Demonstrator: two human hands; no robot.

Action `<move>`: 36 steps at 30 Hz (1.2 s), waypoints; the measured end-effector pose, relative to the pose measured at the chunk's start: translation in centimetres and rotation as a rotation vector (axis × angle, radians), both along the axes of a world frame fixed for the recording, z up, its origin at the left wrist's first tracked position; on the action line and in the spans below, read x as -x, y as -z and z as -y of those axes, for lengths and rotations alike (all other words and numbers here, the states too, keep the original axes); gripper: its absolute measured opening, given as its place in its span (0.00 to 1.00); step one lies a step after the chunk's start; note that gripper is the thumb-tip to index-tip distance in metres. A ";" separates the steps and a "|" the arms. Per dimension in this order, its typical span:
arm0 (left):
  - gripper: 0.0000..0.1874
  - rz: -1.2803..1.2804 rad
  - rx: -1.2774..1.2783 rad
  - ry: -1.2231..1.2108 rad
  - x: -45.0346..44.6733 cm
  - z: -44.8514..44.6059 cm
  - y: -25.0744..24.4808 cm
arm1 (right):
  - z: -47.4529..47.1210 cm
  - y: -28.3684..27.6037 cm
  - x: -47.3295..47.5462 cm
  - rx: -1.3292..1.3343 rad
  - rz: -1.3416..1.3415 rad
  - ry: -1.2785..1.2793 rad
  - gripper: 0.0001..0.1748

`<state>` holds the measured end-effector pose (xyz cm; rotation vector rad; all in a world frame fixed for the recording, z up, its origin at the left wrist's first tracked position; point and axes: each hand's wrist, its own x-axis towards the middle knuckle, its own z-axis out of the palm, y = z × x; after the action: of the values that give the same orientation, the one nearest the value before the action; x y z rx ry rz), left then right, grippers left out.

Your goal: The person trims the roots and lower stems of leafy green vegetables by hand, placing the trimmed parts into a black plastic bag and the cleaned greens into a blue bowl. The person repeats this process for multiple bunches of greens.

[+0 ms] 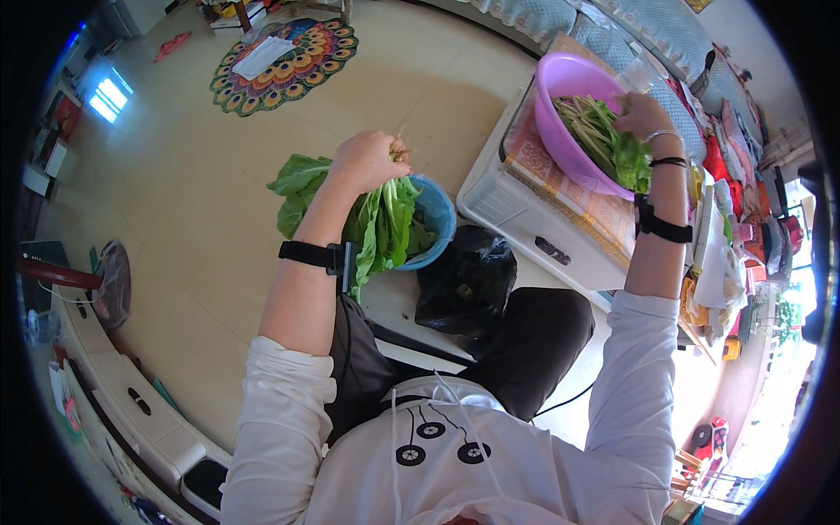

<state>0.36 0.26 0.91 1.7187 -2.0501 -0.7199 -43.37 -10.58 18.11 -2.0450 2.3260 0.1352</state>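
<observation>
My left hand [373, 159] grips the root end of a bunch of leafy greens [380, 226], whose leaves hang down in front of and beside a blue plastic bin [446, 213]. Over at the right, my right hand [643, 115] is at the inner side of a pink plastic basin [558, 79]. Stalks and leaves of greens [590, 128] lie in that basin, right by my fingers. Whether the fingers hold a leaf there cannot be made out. More leaves show inside the blue bin.
A black plastic bag [469, 282] lies between the bin and my knee. The basin stands on a white cabinet [545, 230] with a patterned cover. Beyond are a sofa [525, 20], a peacock-patterned mat [289, 79] and, at the left, a low drawer unit [138, 400].
</observation>
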 end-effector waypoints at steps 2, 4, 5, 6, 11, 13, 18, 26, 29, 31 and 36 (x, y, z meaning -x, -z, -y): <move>0.14 -0.011 0.003 0.002 -0.1 0.0 0.1 | 1.2 3.5 1.4 -0.103 0.052 -0.036 0.34; 0.15 -0.040 -0.008 0.009 -0.2 0.0 0.2 | 1.2 7.6 2.5 -0.023 -0.080 -0.239 0.37; 0.15 -0.031 -0.011 0.012 -0.2 0.0 0.2 | 1.3 8.1 3.3 0.012 -0.022 -0.267 0.38; 0.15 -0.023 -0.014 0.015 -0.2 0.0 0.2 | 1.1 8.6 3.7 0.024 0.023 -0.259 0.38; 0.15 -0.009 -0.045 0.022 0.0 0.1 0.1 | -2.0 3.6 2.0 0.354 0.063 -0.322 0.28; 0.15 0.016 -0.046 0.021 0.0 0.2 0.0 | -4.7 1.2 -0.4 0.392 0.191 -0.309 0.21; 0.15 0.043 -0.007 0.073 0.1 0.5 0.4 | -11.5 5.4 -6.7 -0.269 0.775 -0.279 0.14; 0.15 0.131 0.064 0.100 0.6 0.3 0.7 | -16.5 43.0 -8.1 -1.102 0.253 -0.507 0.15; 0.15 0.089 0.058 0.123 0.7 0.6 0.6 | -19.9 55.4 -6.8 -0.757 0.115 -0.962 0.15; 0.15 0.099 0.044 0.105 0.8 0.7 0.7 | -22.7 60.6 -6.9 -0.718 0.141 -0.687 0.16; 0.16 0.089 -0.004 0.069 1.1 1.0 -0.2 | -22.4 61.4 -4.0 -0.497 0.199 0.292 0.21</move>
<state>-0.71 -0.74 1.10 1.7181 -2.1785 -0.6800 -39.34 11.79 -43.30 -1.4090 2.1598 0.4264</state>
